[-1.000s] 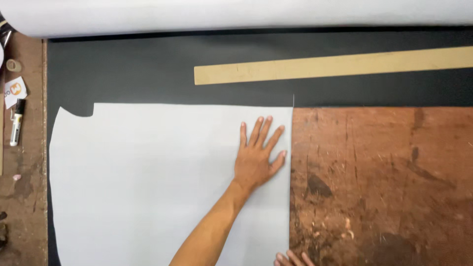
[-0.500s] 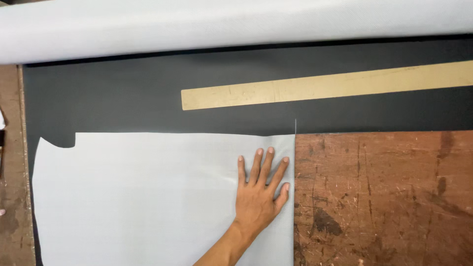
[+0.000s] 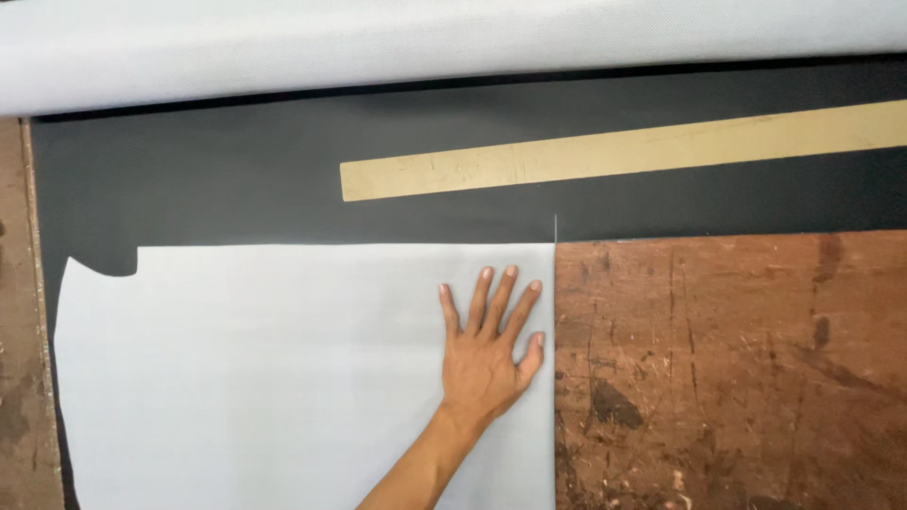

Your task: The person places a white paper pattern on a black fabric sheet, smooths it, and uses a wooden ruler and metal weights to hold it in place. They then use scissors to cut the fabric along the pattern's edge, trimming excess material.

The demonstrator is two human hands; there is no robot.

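Observation:
My left hand [image 3: 487,354] lies flat, palm down with fingers spread, on a pale grey-white cut sheet [image 3: 283,378]. It rests close to the sheet's straight right edge. The sheet lies over a black fabric layer [image 3: 217,189] and has a curved notch at its upper left corner. My right hand is out of view.
A long tan wooden straightedge [image 3: 624,151] lies on the black fabric beyond the sheet. A roll of white fabric [image 3: 425,47] runs along the far edge. Bare, scuffed brown tabletop [image 3: 737,368] shows to the right of the sheet, with a strip of it at the far left.
My left hand stays pressed near the sheet's right edge while the view shifts. The fingertips of my right hand, seen at the bottom edge a second ago, are gone from view.

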